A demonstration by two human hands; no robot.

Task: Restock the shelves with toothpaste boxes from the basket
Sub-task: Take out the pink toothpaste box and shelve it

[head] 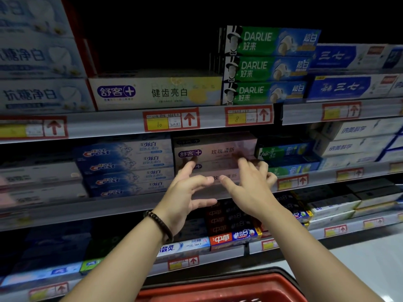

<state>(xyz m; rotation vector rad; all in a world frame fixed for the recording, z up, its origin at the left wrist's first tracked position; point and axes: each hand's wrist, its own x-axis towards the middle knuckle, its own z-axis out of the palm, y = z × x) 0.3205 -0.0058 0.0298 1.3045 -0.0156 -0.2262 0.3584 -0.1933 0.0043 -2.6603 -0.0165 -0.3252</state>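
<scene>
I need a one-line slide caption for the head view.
Restocking: left hand and right hand, fingers spread, at the pink toothpaste boxes above a red basket.

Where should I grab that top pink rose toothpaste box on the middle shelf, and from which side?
Probably from the front. The top pink box lies lengthwise, its ends hemmed by the Crest boxes and the green Darlie boxes, so only its front and top faces are free. Lay fingers on top, slide it out, then pinch top and underside mid-length.

Store shelves (122, 125) with red price tags (171, 119). Upper shelf holds green Darlie boxes (268, 92); middle shelf, blue Crest boxes (126, 166) beside pink boxes (216, 151).
</scene>
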